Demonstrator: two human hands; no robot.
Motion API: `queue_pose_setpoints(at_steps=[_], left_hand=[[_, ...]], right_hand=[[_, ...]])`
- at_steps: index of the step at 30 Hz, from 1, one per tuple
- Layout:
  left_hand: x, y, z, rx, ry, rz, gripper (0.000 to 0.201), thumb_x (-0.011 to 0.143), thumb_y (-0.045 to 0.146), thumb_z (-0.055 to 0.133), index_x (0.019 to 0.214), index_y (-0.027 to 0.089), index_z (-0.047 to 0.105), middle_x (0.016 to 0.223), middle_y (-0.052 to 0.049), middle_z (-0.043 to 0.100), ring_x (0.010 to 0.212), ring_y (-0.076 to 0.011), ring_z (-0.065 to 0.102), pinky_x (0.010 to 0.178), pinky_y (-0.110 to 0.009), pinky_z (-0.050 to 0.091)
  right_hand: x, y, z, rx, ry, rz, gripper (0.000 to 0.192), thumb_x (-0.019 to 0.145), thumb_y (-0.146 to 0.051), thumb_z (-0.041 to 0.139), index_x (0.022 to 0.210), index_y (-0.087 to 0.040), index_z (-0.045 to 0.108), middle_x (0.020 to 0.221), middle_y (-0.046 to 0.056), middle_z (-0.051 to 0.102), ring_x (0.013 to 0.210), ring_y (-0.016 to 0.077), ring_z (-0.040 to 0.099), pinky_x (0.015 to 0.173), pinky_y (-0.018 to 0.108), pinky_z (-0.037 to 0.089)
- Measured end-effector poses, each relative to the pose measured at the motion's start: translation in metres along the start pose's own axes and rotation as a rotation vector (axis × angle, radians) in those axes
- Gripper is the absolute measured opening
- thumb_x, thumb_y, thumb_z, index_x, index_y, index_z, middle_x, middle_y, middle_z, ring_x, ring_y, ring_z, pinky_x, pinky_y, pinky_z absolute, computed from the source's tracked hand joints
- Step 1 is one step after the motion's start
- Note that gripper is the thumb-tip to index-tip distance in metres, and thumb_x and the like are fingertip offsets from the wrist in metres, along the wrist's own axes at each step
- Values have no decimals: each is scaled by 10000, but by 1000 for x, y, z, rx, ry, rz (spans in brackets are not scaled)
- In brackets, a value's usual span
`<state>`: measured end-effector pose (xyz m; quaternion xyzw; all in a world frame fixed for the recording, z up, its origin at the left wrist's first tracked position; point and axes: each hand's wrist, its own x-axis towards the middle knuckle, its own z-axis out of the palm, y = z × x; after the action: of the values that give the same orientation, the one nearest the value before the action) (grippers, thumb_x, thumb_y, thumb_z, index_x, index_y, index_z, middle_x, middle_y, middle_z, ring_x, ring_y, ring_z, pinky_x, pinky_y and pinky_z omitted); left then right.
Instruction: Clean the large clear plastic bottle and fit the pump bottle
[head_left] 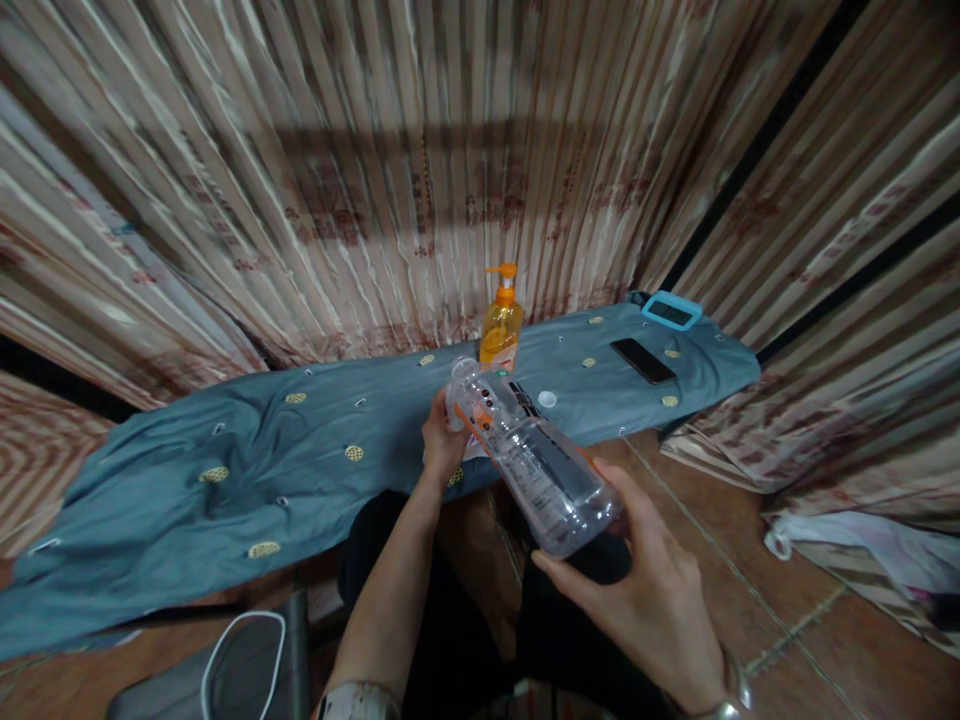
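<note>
A clear plastic bottle with an orange and black label lies tilted between my hands, neck pointing away from me. My right hand cups its base from below. My left hand grips the neck end with the fingers closed around it. The bottle's mouth looks uncapped. A small white cap lies on the blue-grey cloth just beyond the bottle. An orange pump bottle stands upright on the cloth behind my left hand.
A black phone and a light blue device lie at the cloth's right end. Striped curtains surround the surface. A white cable loops at bottom left. White bags lie on the tiled floor, right.
</note>
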<state>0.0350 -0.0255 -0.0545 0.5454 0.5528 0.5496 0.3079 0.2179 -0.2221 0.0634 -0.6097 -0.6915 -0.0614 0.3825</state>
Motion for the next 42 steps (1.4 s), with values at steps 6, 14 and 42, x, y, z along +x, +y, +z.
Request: queue_pose_setpoints(at_steps=[6, 14, 42], left_hand=[[1, -3, 2, -41, -14, -3, 652, 629, 126, 821, 1237, 194, 597, 1180, -96, 737, 1095, -267, 697, 951, -397, 546], [1, -2, 2, -3, -9, 8, 624, 648, 122, 795, 1237, 174, 596, 1175, -104, 740, 1044, -254, 710, 936, -397, 552], [1, -3, 2, 3, -2, 10, 631, 643, 167, 815, 1236, 215, 602, 1145, -76, 746, 1067, -267, 704, 953, -417, 549]], right_hand=[[-2, 0, 1, -2, -4, 21, 668, 907, -540, 608, 1395, -110, 458, 1235, 242, 728, 1046, 324, 774, 852, 392, 660], [-1, 0, 2, -7, 16, 6, 637, 917, -518, 599, 1361, -76, 486, 1211, 279, 728, 1015, 354, 780, 838, 437, 662], [-8, 4, 7, 88, -20, 88, 734, 822, -388, 733, 1442, -149, 421, 1325, 224, 681, 1144, 348, 726, 924, 462, 632]])
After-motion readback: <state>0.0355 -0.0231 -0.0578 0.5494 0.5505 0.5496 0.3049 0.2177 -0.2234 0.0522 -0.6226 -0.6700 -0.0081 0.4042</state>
